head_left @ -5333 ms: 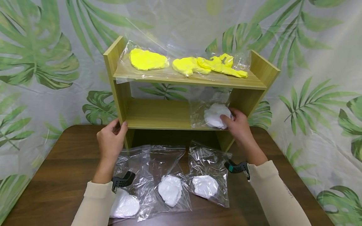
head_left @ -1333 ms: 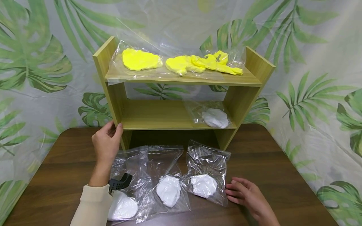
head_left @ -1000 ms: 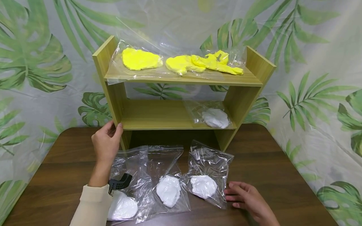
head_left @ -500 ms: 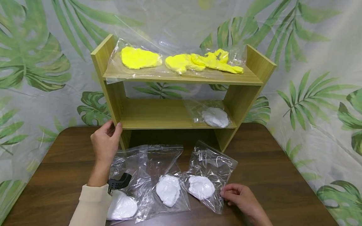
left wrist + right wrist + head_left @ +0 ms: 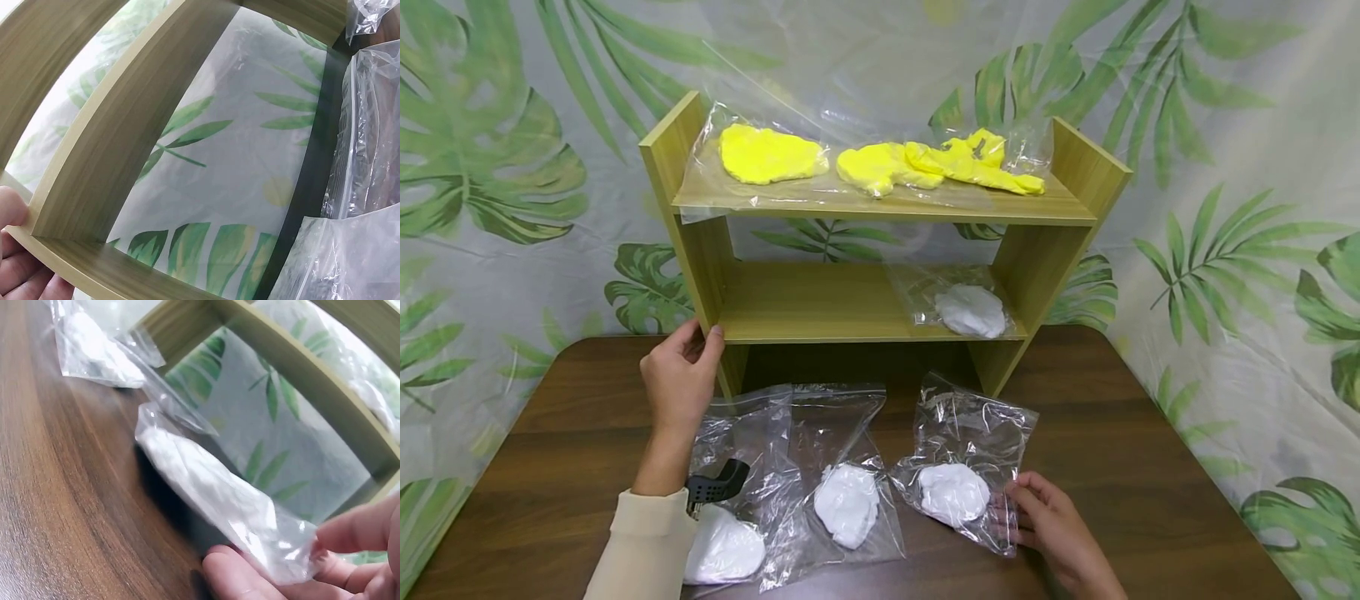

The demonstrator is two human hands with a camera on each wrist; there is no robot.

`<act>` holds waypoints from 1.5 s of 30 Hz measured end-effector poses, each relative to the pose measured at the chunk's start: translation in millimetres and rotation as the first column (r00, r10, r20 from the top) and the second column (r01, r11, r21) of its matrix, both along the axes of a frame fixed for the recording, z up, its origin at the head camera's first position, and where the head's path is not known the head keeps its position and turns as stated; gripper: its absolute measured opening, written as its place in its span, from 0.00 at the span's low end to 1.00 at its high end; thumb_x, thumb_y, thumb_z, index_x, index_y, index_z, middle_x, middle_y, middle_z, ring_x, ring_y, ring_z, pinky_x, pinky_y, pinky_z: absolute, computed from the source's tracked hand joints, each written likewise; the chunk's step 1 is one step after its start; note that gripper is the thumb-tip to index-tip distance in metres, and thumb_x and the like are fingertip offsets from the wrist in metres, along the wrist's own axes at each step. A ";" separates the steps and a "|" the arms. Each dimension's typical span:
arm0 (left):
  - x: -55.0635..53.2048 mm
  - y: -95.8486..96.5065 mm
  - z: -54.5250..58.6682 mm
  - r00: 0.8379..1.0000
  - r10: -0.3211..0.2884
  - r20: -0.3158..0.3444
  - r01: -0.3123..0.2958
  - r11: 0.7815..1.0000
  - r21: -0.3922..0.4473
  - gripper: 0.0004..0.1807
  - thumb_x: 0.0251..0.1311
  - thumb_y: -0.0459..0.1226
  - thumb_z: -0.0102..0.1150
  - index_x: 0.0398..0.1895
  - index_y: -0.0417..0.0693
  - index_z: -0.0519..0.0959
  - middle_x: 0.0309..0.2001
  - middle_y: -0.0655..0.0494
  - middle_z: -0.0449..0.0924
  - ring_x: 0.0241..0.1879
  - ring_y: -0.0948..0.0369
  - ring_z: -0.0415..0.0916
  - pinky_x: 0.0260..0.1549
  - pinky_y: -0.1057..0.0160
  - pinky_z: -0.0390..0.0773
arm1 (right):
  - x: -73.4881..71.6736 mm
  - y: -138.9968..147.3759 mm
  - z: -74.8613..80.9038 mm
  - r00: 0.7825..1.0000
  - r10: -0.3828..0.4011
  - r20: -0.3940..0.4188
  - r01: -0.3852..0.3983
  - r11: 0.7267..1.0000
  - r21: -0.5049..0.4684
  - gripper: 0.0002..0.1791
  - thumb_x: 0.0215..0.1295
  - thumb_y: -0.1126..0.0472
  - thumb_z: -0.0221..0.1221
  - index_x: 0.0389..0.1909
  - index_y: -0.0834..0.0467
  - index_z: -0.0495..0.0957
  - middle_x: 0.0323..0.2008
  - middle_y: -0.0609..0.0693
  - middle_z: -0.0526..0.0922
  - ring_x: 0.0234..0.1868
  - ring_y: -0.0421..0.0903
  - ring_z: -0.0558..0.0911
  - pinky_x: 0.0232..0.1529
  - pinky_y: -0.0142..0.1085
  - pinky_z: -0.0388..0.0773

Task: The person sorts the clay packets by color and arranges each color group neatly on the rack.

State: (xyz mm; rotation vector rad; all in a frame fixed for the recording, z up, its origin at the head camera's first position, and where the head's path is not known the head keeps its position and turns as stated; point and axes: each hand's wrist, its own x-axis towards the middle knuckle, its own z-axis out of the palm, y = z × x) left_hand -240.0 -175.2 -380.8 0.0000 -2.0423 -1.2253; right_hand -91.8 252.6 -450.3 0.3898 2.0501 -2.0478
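Observation:
My left hand [image 5: 679, 385] holds the left side panel of a small wooden shelf [image 5: 694, 267], thumb on its front edge; the left wrist view shows the fingers [image 5: 25, 275] round the panel. At the front right, my right hand [image 5: 1054, 527] pinches the edge of a clear zip bag [image 5: 953, 493] with a flat white lump inside. In the right wrist view that bag [image 5: 215, 481] is tilted, its near end between thumb and fingers. A similar bag with a white lump [image 5: 972, 311] lies on the right of the middle shelf.
Two more zip bags with white lumps [image 5: 847, 506] [image 5: 726, 546] lie on the brown table [image 5: 1157, 483], the left one partly behind my forearm. Bags with bright yellow lumps [image 5: 772, 155] lie along the top shelf. A leaf-patterned cloth [image 5: 1232, 117] hangs behind.
My right hand has left a white-lump bag on the middle shelf and come down to the rightmost table bag. That bag has shifted right in its grip. The left hand stays on the shelf.

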 end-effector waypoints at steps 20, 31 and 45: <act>-2.6 -0.4 -0.5 1.000 -0.004 0.000 0.004 1.000 0.003 0.14 0.61 0.36 0.60 0.46 0.36 0.84 0.38 0.41 0.85 0.35 0.49 0.84 0.29 0.86 0.70 | -3.6 -4.5 -3.5 0.999 -0.042 -0.006 0.043 0.990 0.131 0.25 0.59 0.65 0.64 0.54 0.71 0.68 0.26 0.47 0.82 0.25 0.38 0.77 0.27 0.30 0.76; -2.4 -0.7 -1.8 1.000 -0.002 -0.011 0.002 1.000 0.008 0.14 0.60 0.36 0.61 0.45 0.36 0.84 0.38 0.40 0.85 0.35 0.50 0.84 0.29 0.85 0.70 | -2.2 -5.9 -2.6 0.996 -0.087 -0.028 0.091 0.979 0.184 0.17 0.56 0.68 0.64 0.45 0.74 0.77 0.23 0.46 0.77 0.23 0.38 0.75 0.25 0.30 0.75; -2.1 -0.8 -1.1 1.000 -0.007 -0.019 0.007 1.000 0.011 0.14 0.60 0.35 0.61 0.45 0.36 0.84 0.37 0.40 0.85 0.35 0.49 0.84 0.29 0.86 0.69 | 0.6 -5.6 -1.3 0.998 -0.055 -0.040 0.057 0.996 0.065 0.07 0.59 0.69 0.61 0.37 0.67 0.77 0.24 0.45 0.77 0.26 0.38 0.76 0.28 0.29 0.76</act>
